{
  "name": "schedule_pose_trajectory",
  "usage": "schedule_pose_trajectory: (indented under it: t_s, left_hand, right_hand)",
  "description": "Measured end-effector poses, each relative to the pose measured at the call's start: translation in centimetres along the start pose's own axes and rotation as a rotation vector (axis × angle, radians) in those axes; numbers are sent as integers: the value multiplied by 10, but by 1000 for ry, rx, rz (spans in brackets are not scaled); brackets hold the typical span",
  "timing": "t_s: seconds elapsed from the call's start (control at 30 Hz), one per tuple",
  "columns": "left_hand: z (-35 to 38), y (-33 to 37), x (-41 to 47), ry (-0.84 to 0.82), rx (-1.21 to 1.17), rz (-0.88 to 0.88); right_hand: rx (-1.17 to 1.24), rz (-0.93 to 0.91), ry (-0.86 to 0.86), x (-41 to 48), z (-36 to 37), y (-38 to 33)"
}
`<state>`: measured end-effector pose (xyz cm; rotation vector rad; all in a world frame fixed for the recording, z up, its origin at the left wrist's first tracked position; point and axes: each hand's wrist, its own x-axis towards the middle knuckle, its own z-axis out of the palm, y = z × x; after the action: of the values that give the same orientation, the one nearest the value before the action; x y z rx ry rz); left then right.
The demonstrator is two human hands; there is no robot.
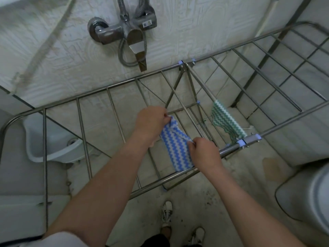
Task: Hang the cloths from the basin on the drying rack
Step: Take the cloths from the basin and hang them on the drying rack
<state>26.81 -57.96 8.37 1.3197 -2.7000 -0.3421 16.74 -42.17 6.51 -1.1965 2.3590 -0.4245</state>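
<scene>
A blue and white zigzag cloth (176,148) is stretched between my two hands over the middle of the metal drying rack (106,90). My left hand (151,122) pinches its far upper corner. My right hand (204,152) pinches its near right corner beside the rack's front rail. The cloth's lower end droops below the rods. A green and white zigzag cloth (226,122) hangs over a rod to the right of the blue one. The basin is not clearly in view.
A chrome shower tap (124,31) with a hose is fixed to the tiled wall behind the rack. A squat toilet pan (53,143) lies on the floor at the left. A grey rounded container (306,193) stands at the right. My feet (167,213) show below.
</scene>
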Motion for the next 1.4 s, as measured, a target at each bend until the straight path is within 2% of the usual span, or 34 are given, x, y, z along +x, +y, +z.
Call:
schedule_pose_trajectory:
  t_s: [0.2,0.3,0.37,0.43,0.5,0.6,0.67,0.8,0.9,0.97,1.03,1.13,1.2,1.23,1.33,1.4]
  left_hand:
    - [-8,-10,-3,58,-157,-106]
    - [-5,-28,-15,-62,-159,-169]
    - [4,-35,-23,-110,-291,-228]
    - [11,-37,-24,-79,-439,-271]
    - [13,-37,-21,-62,-466,-255]
    - [8,-36,-12,-72,-388,-194]
    - [6,-38,-5,-99,-332,-189]
    - [8,-46,8,-69,-271,-225]
    - [11,-51,8,-27,-218,-256]
    - [10,-54,3,-15,-266,-289]
    - [0,-60,-5,12,-447,-356]
    - [-35,-64,-28,-7,-1055,-492]
    - [-57,-68,-46,-85,-1495,-463]
    - [-66,-70,-56,-120,-1649,-418]
    - [-73,-66,-71,-212,-1868,-298]
    - [-73,-61,-78,-224,-1944,-262]
  right_hand:
    - [-234,47,103,9,7,6]
    - [-297,44,92,11,8,7]
    - [-282,38,101,11,9,6]
    - [-241,-2,149,8,10,3]
    - [-151,-64,168,5,12,-2]
    - [26,-129,-4,-1,16,-15]
    - [20,-146,-116,-4,20,-21]
    - [24,-146,-132,-3,21,-20]
    - [22,-135,-211,2,17,-18]
    - [4,-129,-258,3,13,-18]
    - [2,-112,-291,3,10,-19]
    - [76,-115,-205,4,-2,-23]
    - [352,-92,-144,4,-15,-35]
    - [564,-47,-179,3,-20,-46]
    - [1107,140,-535,0,-35,-72]
    - [1249,156,-740,1,-35,-81]
